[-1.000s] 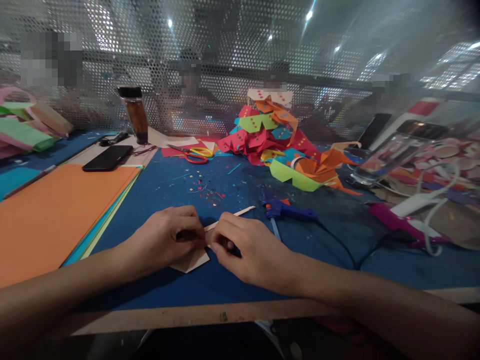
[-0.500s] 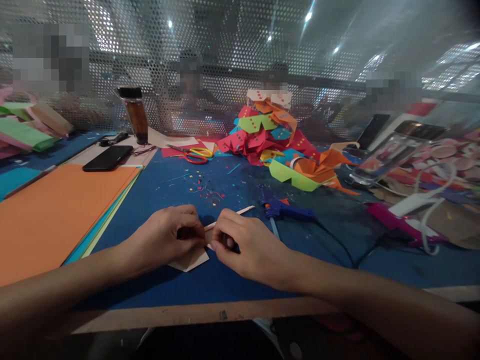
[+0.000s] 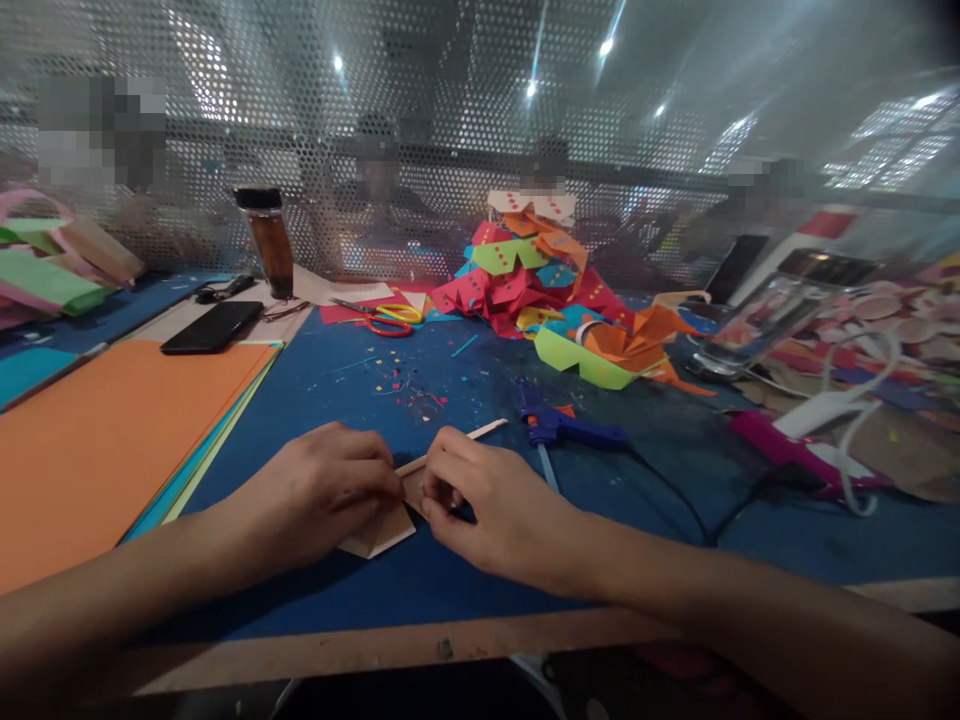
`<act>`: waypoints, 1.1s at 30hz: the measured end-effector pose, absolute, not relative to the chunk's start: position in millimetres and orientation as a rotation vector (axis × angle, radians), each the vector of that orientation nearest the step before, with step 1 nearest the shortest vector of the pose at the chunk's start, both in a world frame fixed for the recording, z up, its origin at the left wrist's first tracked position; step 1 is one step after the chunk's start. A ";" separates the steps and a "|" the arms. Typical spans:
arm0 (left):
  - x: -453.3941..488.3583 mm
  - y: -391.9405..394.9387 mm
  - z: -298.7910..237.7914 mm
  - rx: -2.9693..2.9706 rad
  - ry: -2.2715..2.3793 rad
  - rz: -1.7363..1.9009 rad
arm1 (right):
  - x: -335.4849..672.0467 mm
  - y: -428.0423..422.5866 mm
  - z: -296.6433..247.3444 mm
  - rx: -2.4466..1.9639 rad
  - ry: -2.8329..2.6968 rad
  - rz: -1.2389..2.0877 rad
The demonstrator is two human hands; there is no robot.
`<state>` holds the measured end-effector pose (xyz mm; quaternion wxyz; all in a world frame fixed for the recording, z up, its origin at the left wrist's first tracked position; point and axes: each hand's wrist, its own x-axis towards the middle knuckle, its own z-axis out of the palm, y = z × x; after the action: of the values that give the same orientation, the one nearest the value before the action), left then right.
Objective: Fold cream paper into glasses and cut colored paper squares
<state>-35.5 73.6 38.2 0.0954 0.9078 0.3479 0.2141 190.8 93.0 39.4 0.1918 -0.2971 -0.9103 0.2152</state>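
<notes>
A cream paper mask [image 3: 385, 532] with an angular lower edge lies low over the blue table in front of me, mostly covered by my fingers. My left hand [image 3: 326, 490] is closed, its fingertips pinching the middle of the mask. Just to its right, my right hand [image 3: 491, 500] is also closed on the same paper, thumb and forefinger together. A thin cream strip [image 3: 489, 430] pokes out beyond my right knuckles; whether it is part of the mask I cannot tell. Close to the right hand rests a blue glue gun [image 3: 570, 425] with a glue stick in it.
Orange paper sheets [image 3: 135, 430] lie left, a black phone [image 3: 214, 327] behind them. Scissors [image 3: 386, 320], paper scraps and a pile of coloured paper masks [image 3: 510, 290] are farther back. A clear jar [image 3: 772, 315] and a magenta-and-white power strip [image 3: 802, 450] stand right, with cables.
My left fingers have shifted slightly left along the paper, showing more of it between the hands. The right hand keeps its pinch. The view has tilted a little.
</notes>
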 end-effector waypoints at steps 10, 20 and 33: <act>-40.3 73.5 37.0 2.818 0.862 0.619 | 190.7 93.3 37.1 -0.821 -2.553 0.565; -38.9 71.6 37.0 2.799 0.880 0.608 | 190.9 93.0 39.5 -0.825 -2.594 0.550; -39.7 70.7 37.6 2.799 0.867 0.619 | 189.9 93.2 41.0 -0.832 -2.590 0.580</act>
<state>-39.7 70.7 37.6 0.0735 0.9321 0.2887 0.2060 189.9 93.2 41.0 0.1789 -0.2941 -0.9162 0.2052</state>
